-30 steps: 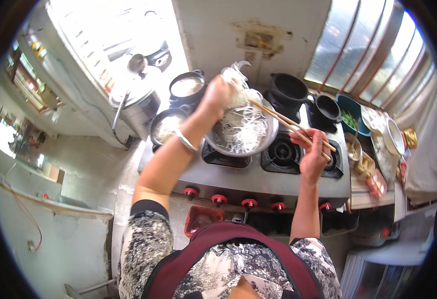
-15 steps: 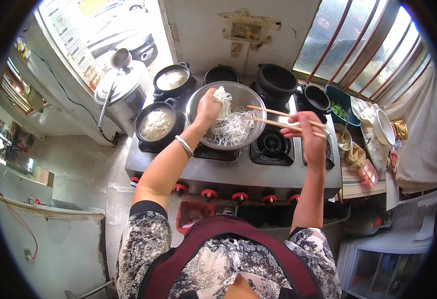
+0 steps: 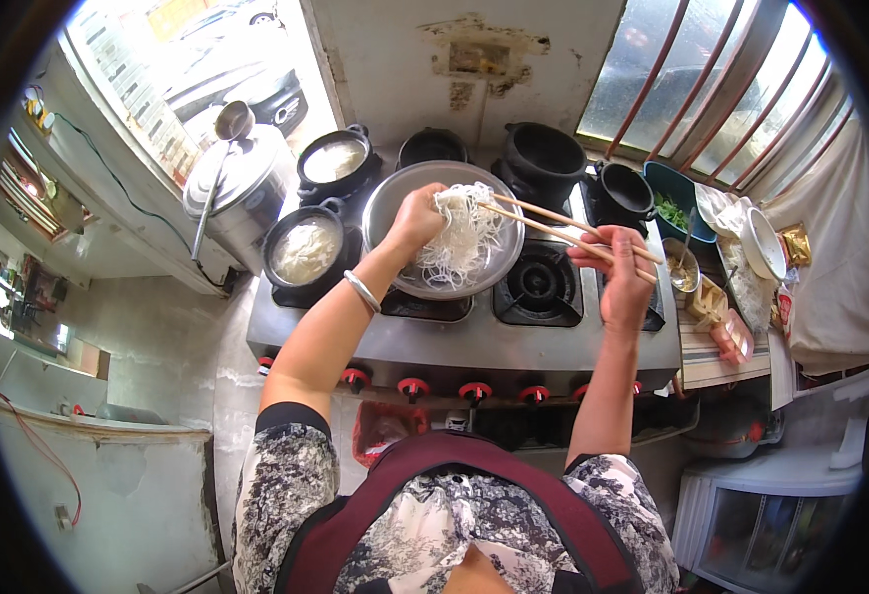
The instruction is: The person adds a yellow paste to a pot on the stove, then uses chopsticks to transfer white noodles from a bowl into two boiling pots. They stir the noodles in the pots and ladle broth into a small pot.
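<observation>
My left hand (image 3: 417,220) is closed on a bunch of thin white noodles (image 3: 470,236) over a wide metal bowl (image 3: 383,196). Strands hang from the bunch into the bowl, which stands on a steel gas stove (image 3: 543,348). Long wooden chopsticks (image 3: 551,216) are gripped in my right hand (image 3: 620,265), to the right of the bowl. Their tips touch the top of the noodles, beside my left fingers. What lies at the bottom of the bowl is partly hidden by the noodles and my left hand.
Left of the bowl stand two black pots with whitish contents, a near one (image 3: 304,249) and a far one (image 3: 335,158). Dark pots (image 3: 545,160) line the back. A ladle (image 3: 218,183) rests on a lidded steel pot (image 3: 246,173). A green tub (image 3: 674,188) holds greens at right.
My left hand has moved slightly down with the noodles, and the bunch now spreads more to the right. The chopstick tips have shifted left and up onto the noodles.
</observation>
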